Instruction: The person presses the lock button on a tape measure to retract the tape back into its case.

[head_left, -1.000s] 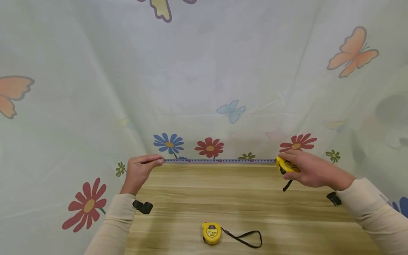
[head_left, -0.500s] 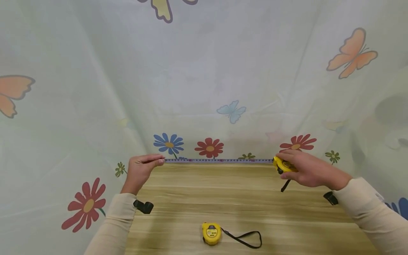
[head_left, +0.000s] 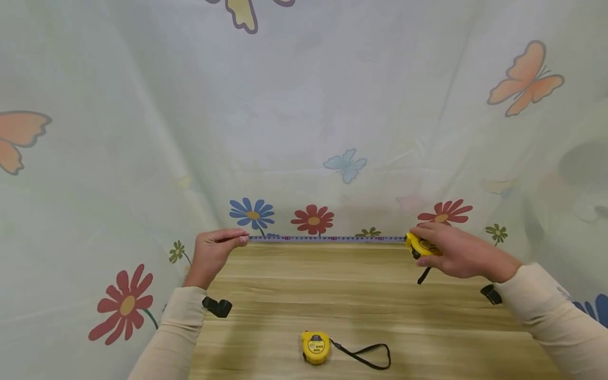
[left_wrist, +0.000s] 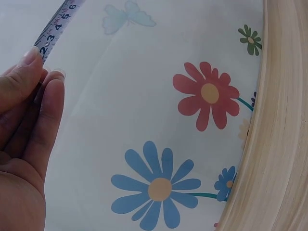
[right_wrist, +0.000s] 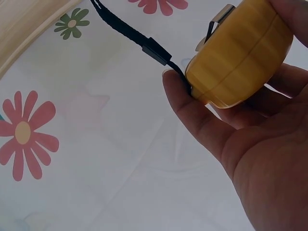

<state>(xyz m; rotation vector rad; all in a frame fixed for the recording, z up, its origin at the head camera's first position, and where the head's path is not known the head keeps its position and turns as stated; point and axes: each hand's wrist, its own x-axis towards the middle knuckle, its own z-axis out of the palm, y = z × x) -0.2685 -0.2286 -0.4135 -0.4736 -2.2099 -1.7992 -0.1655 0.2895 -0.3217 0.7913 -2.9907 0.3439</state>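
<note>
Head view: exposed tape blade point(head_left: 328, 239) is shortening.

Against a second ago, the left hand point(head_left: 214, 257) and right hand point(head_left: 463, 254) stand nearer each other and less blade shows; it appears to be feeding back into the case, reducing the measured span. The left hand pinches the blade near its free end, thumb against fingers. The right hand grips the yellow tape-measure case point(head_left: 418, 245), fingers curled round it; lock position cannot be told. A black strap point(right_wrist: 122, 26) trails from the right grip.

Nearer the wearer, between both grips but apart from them, a second tape measure point(head_left: 316, 347) lies on the wooden tabletop point(head_left: 304, 295). Behind the grips, a flower-printed sheet point(head_left: 285, 105) likely limits reach.
</note>
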